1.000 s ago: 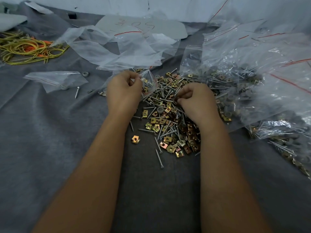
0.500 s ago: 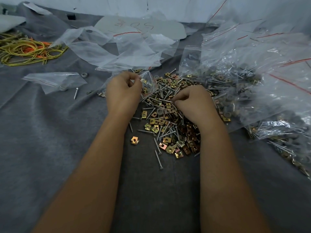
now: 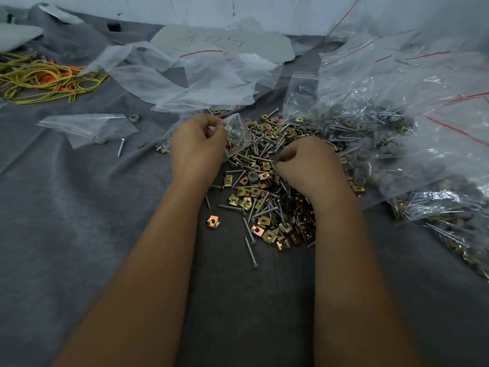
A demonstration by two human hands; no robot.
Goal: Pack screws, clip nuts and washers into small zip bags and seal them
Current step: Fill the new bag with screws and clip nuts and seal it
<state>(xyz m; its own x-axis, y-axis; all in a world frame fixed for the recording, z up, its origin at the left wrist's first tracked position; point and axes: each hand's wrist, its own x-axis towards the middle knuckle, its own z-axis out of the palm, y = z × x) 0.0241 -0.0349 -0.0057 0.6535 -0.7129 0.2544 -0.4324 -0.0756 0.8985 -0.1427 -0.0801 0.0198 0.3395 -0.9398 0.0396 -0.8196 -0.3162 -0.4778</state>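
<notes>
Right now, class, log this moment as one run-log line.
left hand: holds small zip bag | right hand: picking in hardware pile | bag: unsealed

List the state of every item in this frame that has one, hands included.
left hand: pinching the small zip bag at its mouth
small zip bag: open, some screws inside
right hand: fingers curled into the hardware pile, grasp unclear
hardware pile: loose on the cloth
large bags: filled, seal state unclear
</notes>
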